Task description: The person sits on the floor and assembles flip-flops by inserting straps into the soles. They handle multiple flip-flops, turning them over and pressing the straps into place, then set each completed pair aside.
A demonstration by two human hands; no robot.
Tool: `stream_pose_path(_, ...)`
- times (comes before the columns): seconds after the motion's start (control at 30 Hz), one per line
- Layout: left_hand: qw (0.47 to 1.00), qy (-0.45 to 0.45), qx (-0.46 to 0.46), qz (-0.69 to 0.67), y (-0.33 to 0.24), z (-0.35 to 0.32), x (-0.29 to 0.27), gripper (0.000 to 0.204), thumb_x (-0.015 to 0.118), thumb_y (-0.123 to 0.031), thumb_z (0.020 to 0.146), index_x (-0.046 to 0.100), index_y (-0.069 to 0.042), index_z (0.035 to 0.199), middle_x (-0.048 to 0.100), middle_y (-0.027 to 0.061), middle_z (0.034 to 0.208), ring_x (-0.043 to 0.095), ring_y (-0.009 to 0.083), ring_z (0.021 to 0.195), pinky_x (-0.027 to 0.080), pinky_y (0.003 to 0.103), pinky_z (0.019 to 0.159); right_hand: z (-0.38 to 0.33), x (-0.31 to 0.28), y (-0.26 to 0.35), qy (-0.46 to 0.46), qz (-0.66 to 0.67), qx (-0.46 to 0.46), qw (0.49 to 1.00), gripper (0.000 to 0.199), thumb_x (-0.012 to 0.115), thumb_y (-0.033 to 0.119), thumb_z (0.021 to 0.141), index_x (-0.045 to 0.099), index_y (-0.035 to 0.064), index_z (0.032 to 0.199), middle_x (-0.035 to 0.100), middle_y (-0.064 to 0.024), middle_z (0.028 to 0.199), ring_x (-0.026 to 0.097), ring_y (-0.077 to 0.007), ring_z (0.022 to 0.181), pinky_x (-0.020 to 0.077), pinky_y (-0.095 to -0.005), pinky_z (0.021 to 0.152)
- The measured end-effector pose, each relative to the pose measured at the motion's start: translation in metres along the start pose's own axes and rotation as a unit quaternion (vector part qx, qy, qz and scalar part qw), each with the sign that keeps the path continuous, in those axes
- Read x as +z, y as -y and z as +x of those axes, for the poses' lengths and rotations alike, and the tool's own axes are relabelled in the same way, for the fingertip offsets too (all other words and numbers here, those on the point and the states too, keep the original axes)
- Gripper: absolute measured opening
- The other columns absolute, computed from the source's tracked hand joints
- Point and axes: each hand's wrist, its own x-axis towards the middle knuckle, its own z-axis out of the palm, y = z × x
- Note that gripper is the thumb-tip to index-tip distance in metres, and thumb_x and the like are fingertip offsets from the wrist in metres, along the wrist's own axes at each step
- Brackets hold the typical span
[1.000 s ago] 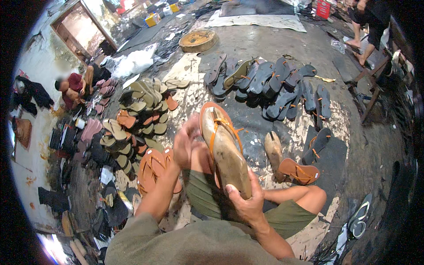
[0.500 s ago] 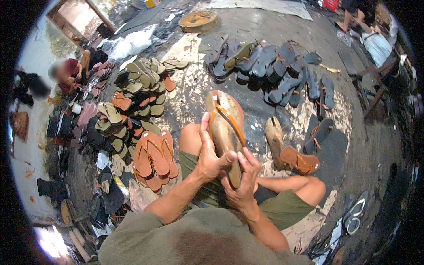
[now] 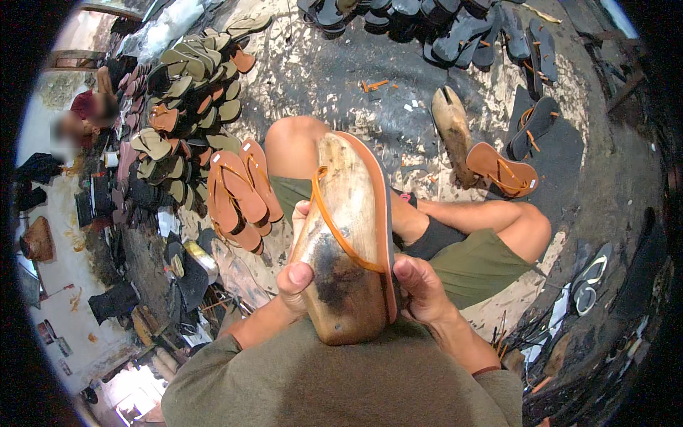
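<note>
A worn wooden shoe last (image 3: 338,192) is held close to my shirt, its toe end pointing away. A brown flip-flop (image 3: 371,167) lies along the last's right side, its orange strap (image 3: 331,222) passing across the wood. My left hand (image 3: 294,281) is closed on the last's left side, the thumb near its heel end. With the thumb showing, my right hand (image 3: 425,290) grips the flip-flop's sole edge by the strap's lower end; most of its fingers are hidden.
Finished-looking brown flip-flops (image 3: 238,191) lie left of my knee, beside a pile of olive ones (image 3: 192,67). A second wooden last (image 3: 450,128) and a brown flip-flop (image 3: 501,169) lie ahead right. Black sandals (image 3: 455,39) fill the far side. A person (image 3: 84,107) sits far left.
The last and flip-flop have come nearer my chest and rolled, so the sole edge faces right. My left hand has shifted down toward the heel end; my right hand has moved to the sole's right edge.
</note>
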Motion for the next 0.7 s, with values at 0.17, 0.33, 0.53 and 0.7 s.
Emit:
stream_pose_path(0.17, 0.999, -0.026, 0.047, -0.008, 0.0, -0.003, 0.002, 0.104, 0.083, -0.04, 0.061, 0.022, -0.02, 0.143, 0.041, 0.0173, 0.142, 0.047, 0.0364, 0.136, 0.043, 0.052, 0.115, -0.001, -0.003, 0.008, -0.075, -0.199, -0.155, 0.965, 0.017, 0.064, 0.016, 0.103, 0.071, 0.0023, 0.113, 0.07, -0.0031, 0.109, 0.063, -0.0117, 0.102, 0.0502, -0.0297, 0.091)
stream_pose_path(0.33, 0.999, -0.018, 0.013, 0.041, -0.008, -0.004, -0.002, 0.106, 0.084, -0.039, 0.06, 0.021, -0.021, 0.143, 0.041, 0.0188, 0.142, 0.048, 0.0376, 0.135, 0.045, 0.052, 0.114, -0.008, 0.006, 0.028, -0.052, -0.311, -0.174, 0.933, 0.016, 0.067, 0.008, 0.1, 0.072, 0.0002, 0.112, 0.071, -0.0058, 0.104, 0.065, -0.0109, 0.095, 0.051, -0.0273, 0.088)
stream_pose_path(0.53, 0.996, 0.031, 0.084, 0.028, 0.005, 0.0, -0.021, 0.107, 0.085, -0.037, 0.064, 0.016, -0.022, 0.145, 0.037, 0.0185, 0.144, 0.045, 0.0375, 0.137, 0.044, 0.052, 0.115, -0.002, 0.011, 0.045, -0.079, -0.399, -0.159, 0.9, 0.017, 0.07, 0.006, 0.097, 0.068, 0.0018, 0.113, 0.071, -0.0036, 0.097, 0.064, -0.0093, 0.081, 0.0519, -0.0264, 0.074)
stream_pose_path(0.7, 0.988, -0.01, 0.118, 0.098, 0.005, -0.005, -0.002, 0.11, 0.086, -0.039, 0.068, 0.01, -0.023, 0.146, 0.034, 0.0173, 0.147, 0.042, 0.0354, 0.14, 0.04, 0.051, 0.118, -0.002, 0.056, 0.076, -0.045, -0.519, -0.308, 0.796, 0.021, 0.075, 0.012, 0.093, 0.07, 0.0069, 0.113, 0.071, -0.0082, 0.098, 0.069, -0.0202, 0.083, 0.0561, -0.0335, 0.075)
